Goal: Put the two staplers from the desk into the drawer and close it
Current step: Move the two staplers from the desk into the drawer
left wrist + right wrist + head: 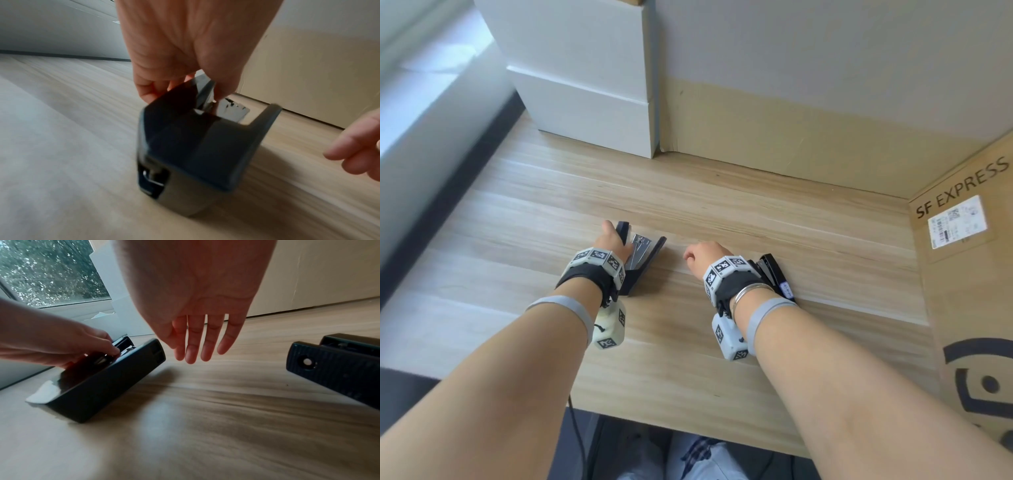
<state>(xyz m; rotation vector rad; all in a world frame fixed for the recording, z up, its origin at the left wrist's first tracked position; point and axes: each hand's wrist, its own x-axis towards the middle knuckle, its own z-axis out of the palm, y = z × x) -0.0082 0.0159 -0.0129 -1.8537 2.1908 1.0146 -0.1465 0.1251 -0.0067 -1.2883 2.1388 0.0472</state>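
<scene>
A large black stapler (643, 263) lies on its side on the wooden desk (756, 212), its metal inside showing. My left hand (616, 236) pinches its upper arm between fingers and thumb; the left wrist view shows this stapler (195, 146) close up under the left hand (180, 84). My right hand (698, 255) hovers just above the desk with straight, empty fingers (195, 345). A second, slimmer black stapler (774, 274) lies to the right of that hand, partly hidden by the wrist. In the right wrist view, the second stapler (339, 369) is at the right and the large stapler (102, 378) at the left.
A white drawer unit (585, 96) stands at the back left corner of the desk. A cardboard panel (808, 144) lines the back. An SF Express carton (969, 257) walls off the right side. A window (51, 272) lies beyond the left edge.
</scene>
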